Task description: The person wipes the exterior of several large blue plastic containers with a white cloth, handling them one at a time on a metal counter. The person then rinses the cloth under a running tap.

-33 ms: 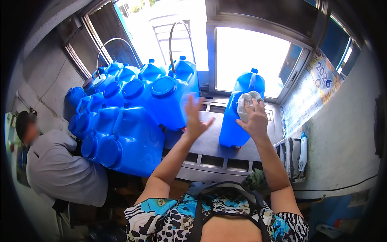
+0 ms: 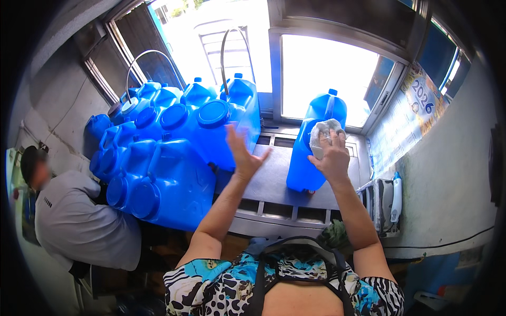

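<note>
A blue plastic water jug [image 2: 301, 171] stands upright on the metal counter, right of centre. My right hand [image 2: 333, 159] presses a crumpled white cloth [image 2: 320, 134] against its front upper part, fingers lying over the cloth. Whatever the cloth covers there is hidden. Raised and slightly blurred, my left hand [image 2: 246, 158] is open with its fingers apart and nothing in it. It is nearest to another blue jug [image 2: 211, 142] with a wide round lid, in front of that jug's right side in this view; I cannot tell whether they touch.
Several more blue jugs [image 2: 182, 176] crowd the left of the metal counter [image 2: 263, 181]. A person in a grey shirt [image 2: 89, 221] bends beside them. At the right, a white bottle with a blue top [image 2: 396, 200] stands by the wall. A bright window [image 2: 327, 68] lies behind.
My left hand has moved a little to the left, toward the jug with the wide lid. My right hand and the cloth have barely shifted.
</note>
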Demonstrator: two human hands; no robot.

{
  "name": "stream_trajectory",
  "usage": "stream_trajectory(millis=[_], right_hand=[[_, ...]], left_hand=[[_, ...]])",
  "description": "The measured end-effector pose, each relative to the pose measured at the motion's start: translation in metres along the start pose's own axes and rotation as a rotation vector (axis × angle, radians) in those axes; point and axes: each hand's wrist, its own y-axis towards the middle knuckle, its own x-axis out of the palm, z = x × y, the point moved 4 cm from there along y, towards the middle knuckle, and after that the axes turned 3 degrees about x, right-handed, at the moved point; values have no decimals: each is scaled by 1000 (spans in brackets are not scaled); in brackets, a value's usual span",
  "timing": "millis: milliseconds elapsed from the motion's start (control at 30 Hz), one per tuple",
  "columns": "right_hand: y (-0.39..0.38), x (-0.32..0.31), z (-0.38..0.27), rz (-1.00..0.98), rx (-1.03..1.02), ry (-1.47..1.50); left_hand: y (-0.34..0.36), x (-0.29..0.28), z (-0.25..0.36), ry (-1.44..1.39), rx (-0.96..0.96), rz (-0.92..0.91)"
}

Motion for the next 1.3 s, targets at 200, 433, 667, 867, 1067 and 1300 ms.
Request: stream_trajectory(millis=[200, 433, 667, 867, 1067, 1300], right_hand=[[-12, 0, -30, 184, -18, -198], [11, 5, -39, 47, -73, -265], [46, 18, -21, 9, -28, -465], [76, 18, 68, 27, 70, -446], [78, 5, 163, -87, 126, -363], [81, -22, 165, -86, 152, -286]], left_hand=[[-5, -14, -136, 236, -607, -40], [-17, 3, -152, 231, -510, -115], [-19, 0, -140, 183, -497, -124], [-31, -21, -102, -2, -466, -106], [-57, -29, -19, -134, -358, -168], [-74, 1, 134, -171, -504, -185]])
